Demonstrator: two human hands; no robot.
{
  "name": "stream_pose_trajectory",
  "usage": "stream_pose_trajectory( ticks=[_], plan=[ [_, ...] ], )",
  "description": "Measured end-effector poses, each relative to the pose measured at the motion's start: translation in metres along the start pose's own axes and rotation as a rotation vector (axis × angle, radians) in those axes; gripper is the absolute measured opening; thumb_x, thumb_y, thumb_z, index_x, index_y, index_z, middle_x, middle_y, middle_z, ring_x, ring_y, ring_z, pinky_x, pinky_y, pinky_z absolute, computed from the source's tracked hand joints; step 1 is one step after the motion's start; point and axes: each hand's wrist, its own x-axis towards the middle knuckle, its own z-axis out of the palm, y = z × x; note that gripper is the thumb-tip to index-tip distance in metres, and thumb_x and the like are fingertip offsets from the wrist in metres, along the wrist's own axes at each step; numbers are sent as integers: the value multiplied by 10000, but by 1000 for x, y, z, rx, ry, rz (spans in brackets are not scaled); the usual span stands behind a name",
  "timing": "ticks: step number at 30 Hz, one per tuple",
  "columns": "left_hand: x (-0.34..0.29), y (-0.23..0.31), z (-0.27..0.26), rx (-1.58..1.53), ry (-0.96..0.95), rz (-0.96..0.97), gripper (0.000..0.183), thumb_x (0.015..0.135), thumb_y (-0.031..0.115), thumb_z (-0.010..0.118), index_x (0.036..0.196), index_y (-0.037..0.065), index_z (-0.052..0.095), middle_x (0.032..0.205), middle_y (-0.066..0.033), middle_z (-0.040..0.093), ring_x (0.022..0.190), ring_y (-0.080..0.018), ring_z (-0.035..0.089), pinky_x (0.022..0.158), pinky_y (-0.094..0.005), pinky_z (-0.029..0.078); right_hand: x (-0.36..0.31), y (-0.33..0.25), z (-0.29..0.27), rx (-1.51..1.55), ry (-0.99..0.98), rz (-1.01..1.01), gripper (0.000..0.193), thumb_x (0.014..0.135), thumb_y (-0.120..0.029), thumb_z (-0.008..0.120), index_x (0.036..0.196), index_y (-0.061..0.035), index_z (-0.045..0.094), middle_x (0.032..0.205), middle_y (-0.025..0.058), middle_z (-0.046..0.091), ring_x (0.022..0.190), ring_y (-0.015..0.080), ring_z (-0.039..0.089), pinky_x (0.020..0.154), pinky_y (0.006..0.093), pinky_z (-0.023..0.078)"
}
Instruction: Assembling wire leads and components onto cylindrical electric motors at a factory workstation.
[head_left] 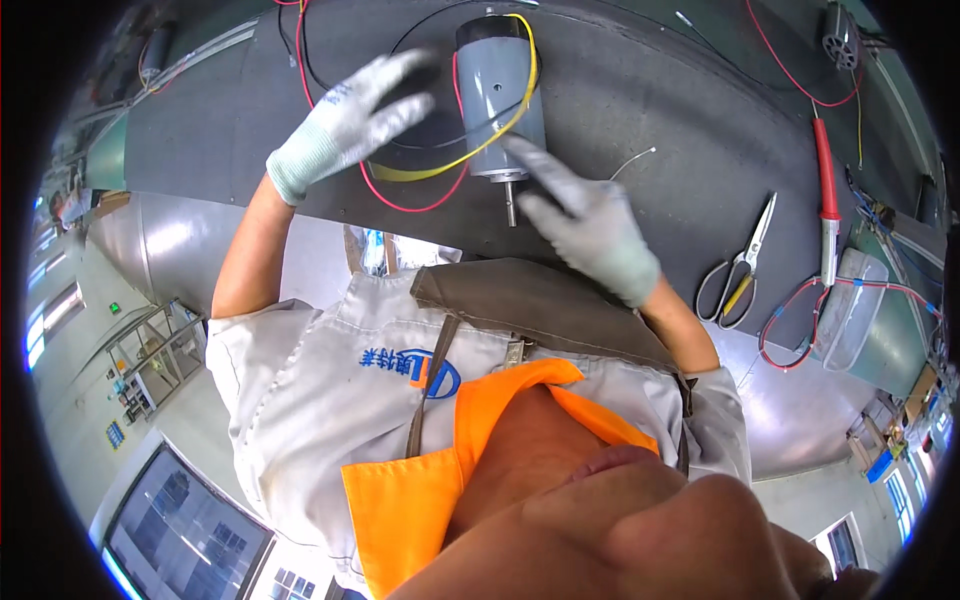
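Note:
A grey cylindrical electric motor point(492, 95) lies on the dark bench with its metal shaft point(511, 205) pointing toward me. Yellow point(440, 172), red point(415, 209) and black wires loop around and across it. My left hand point(352, 122), in a white glove, hovers left of the motor beside these loops, thumb and fingers apart and nothing in them. My gloved right hand point(590, 222) is at the motor's lower right, above the shaft end. Its fingers are stretched out; the foremost one overlaps the motor's edge, and I cannot tell whether it touches.
Scissors point(745, 268) lie on the right, beside a red-handled tool like a soldering iron point(826, 190) with a coiled red cable point(765, 335). A translucent tray point(852, 310) sits past it. Another small motor point(841, 38) is at the far right, and loose wires cross the bench.

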Motion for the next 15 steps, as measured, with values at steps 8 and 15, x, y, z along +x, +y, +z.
stream_pose_trajectory(
  ticks=[8, 15],
  plan=[
    [-52, 19, -51, 329, -361, -122, 553, 962, 460, 618, 1350, 68, 579, 1255, -201, 648, 1122, -381, 633, 987, -397, 496, 14, 22, -42, 230, 287, 271, 438, 953, -154, 659, 1375, -55, 588, 1126, 54, 706, 866, 74, 637, 771, 253, 538],
    [-1, -30, 16, -1194, 78, -13, 402, 1056, 73, 486, 1399, -129, 431, 1363, -137, 584, 1284, -171, 545, 1089, -260, 438, 42, 7, -28, 543, 28, 134, 433, 966, -164, 618, 1384, -59, 581, 1170, 58, 682, 898, 100, 631, 830, 257, 517]
  ],
)
